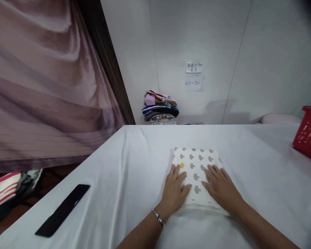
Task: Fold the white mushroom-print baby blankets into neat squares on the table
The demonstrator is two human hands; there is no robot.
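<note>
A folded white cloth (pixel 195 162) with a grey mushroom print and one yellow motif lies on the white-covered table (pixel 124 166). My left hand (pixel 174 192) lies flat on its near left part, fingers stretched out, with a metal bracelet on the wrist. My right hand (pixel 221 188) rests flat on its near right part, fingers spread. Both palms press down on the cloth; neither grips anything.
A black phone (pixel 63 209) lies near the table's left edge. A red plastic basket (pixel 309 133) stands at the right edge. A stack of folded clothes (pixel 160 108) sits behind the table by the wall. A mauve curtain (pixel 41 79) hangs at left. Paper notes (pixel 194 74) are stuck on the wall.
</note>
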